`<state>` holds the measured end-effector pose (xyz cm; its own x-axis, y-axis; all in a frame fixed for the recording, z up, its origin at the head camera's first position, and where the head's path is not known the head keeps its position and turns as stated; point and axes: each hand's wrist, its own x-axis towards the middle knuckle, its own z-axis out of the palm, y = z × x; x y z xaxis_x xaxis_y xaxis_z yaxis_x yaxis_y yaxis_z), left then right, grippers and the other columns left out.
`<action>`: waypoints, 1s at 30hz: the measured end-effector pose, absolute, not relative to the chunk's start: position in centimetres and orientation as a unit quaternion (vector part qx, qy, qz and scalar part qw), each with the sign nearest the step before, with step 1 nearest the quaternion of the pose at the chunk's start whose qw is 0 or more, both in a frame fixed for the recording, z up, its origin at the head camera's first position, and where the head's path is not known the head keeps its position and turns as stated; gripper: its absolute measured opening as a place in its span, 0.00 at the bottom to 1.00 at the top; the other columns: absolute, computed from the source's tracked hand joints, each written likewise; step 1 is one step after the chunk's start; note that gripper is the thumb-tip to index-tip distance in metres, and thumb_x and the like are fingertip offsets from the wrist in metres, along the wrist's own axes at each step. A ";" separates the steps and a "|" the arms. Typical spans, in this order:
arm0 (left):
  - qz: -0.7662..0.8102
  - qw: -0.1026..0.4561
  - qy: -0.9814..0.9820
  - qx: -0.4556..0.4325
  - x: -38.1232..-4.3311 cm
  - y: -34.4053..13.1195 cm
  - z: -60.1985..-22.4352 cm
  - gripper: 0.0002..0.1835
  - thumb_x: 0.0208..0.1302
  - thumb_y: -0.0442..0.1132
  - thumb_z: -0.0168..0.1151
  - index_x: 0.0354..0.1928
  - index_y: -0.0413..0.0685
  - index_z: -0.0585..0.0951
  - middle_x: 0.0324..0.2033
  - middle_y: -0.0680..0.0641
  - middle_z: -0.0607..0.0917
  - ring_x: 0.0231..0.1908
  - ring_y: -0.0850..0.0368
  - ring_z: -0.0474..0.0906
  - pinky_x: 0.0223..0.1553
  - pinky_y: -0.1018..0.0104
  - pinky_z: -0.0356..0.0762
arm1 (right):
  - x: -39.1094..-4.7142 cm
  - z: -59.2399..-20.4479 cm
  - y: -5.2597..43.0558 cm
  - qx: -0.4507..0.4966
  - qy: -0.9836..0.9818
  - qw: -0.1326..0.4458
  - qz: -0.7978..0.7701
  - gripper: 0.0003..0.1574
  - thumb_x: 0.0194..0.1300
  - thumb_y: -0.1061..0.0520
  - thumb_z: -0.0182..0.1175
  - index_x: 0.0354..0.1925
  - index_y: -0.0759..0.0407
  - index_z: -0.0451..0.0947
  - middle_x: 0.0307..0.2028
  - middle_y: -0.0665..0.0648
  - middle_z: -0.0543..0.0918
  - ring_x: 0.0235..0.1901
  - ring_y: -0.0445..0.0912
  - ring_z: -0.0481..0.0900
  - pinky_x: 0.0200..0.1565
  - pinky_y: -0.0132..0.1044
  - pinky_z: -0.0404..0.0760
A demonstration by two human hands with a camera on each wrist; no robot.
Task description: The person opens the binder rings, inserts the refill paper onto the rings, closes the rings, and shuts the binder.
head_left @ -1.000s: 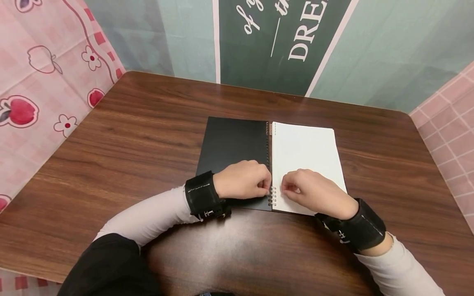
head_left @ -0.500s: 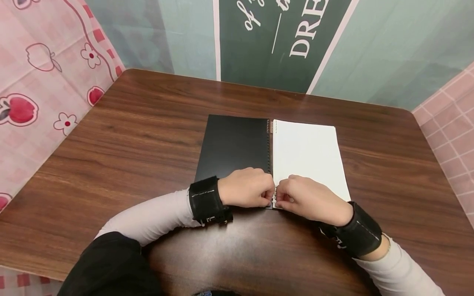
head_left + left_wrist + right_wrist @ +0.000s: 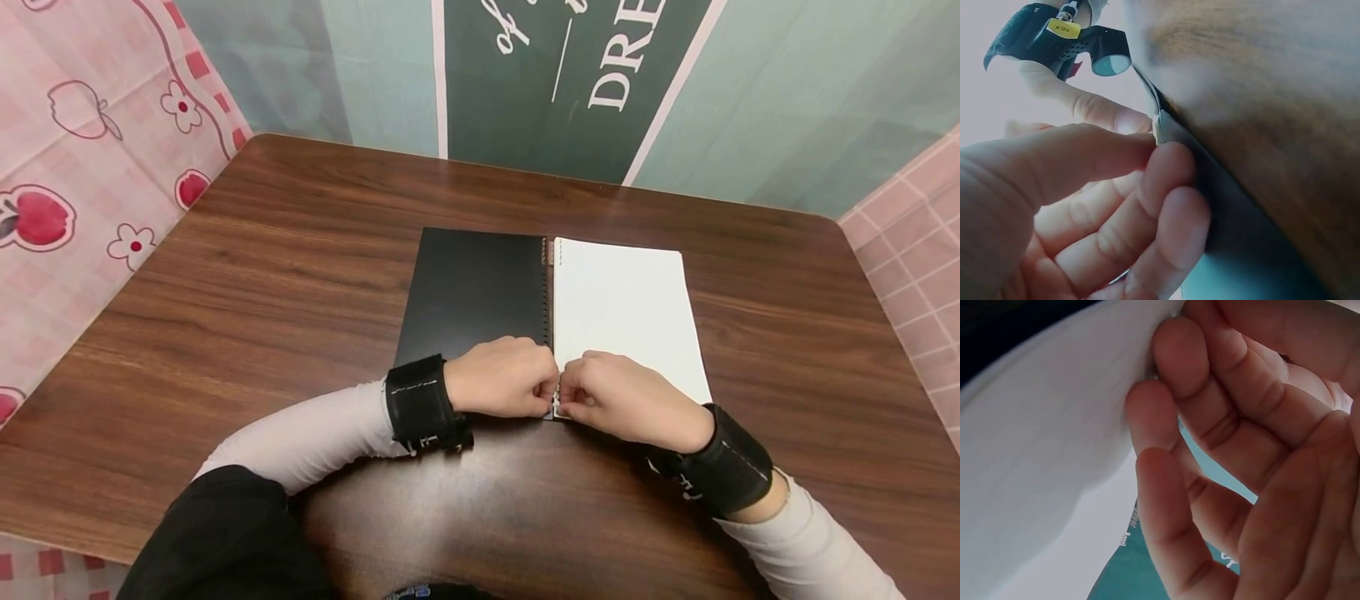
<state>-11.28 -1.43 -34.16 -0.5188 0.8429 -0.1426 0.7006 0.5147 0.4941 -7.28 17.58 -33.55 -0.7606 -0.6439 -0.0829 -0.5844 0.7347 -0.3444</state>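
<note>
A loose-leaf notebook lies open on the table in the head view, its black cover (image 3: 480, 287) to the left and white pages (image 3: 618, 304) to the right. Along the spine's near end, both hands meet at the white binding rings (image 3: 556, 405). My left hand (image 3: 502, 379) pinches the rings from the left with curled fingers; the left wrist view shows thumb and forefinger closed on a pale bit of the binding (image 3: 1159, 128). From the right, my right hand (image 3: 637, 396) pinches the same end. Its fingertips touch the page edge in the right wrist view, where the thumb's grip is mostly hidden.
The brown wooden table (image 3: 300, 242) extends all around the notebook. Behind it hangs a green curtain (image 3: 765, 100) with white lettering. A pink fruit-patterned cloth (image 3: 112, 167) borders the left side, and pink tile-patterned material (image 3: 915, 258) the right.
My right hand has moved left to the rings, and my left hand slightly right and nearer me. Both now meet at the spine's near end. The last half second brings hardly any movement.
</note>
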 end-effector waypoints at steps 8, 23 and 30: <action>0.198 0.177 0.848 0.459 -11.6 -1.3 -34.2 0.10 0.58 0.35 0.66 0.21 0.54 0.82 0.17 0.61 0.77 0.21 0.67 0.70 0.23 0.76 0.66 | -7.7 -33.7 17.8 -0.329 0.922 0.102 -0.175 0.11 0.60 0.60 0.68 0.24 0.45 0.81 0.23 0.38 0.75 0.28 0.35 0.69 0.32 0.29 0.70; 0.242 0.246 0.824 0.450 -13.8 -2.3 -32.9 0.09 0.67 0.41 0.63 0.29 0.52 0.87 0.18 0.59 0.84 0.22 0.68 0.78 0.28 0.73 0.74 | -9.5 -32.8 19.5 -0.312 0.917 0.118 -0.220 0.08 0.65 0.61 0.64 0.30 0.49 0.83 0.23 0.39 0.77 0.27 0.34 0.72 0.33 0.30 0.73; 0.336 0.239 0.802 0.432 -17.5 -2.7 -30.8 0.09 0.69 0.37 0.60 0.34 0.41 0.86 0.20 0.49 0.85 0.26 0.48 0.84 0.28 0.70 0.74 | -12.2 -31.0 21.0 -0.260 0.925 0.082 -0.264 0.06 0.68 0.61 0.61 0.33 0.55 0.84 0.27 0.49 0.84 0.30 0.39 0.76 0.34 0.32 0.73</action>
<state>-17.53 -2.68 -30.84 -0.5131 0.8533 -0.0927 0.5323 0.4010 0.7455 -12.21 21.01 -30.99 -0.8510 -0.5249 -0.0146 -0.4378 0.7247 -0.5321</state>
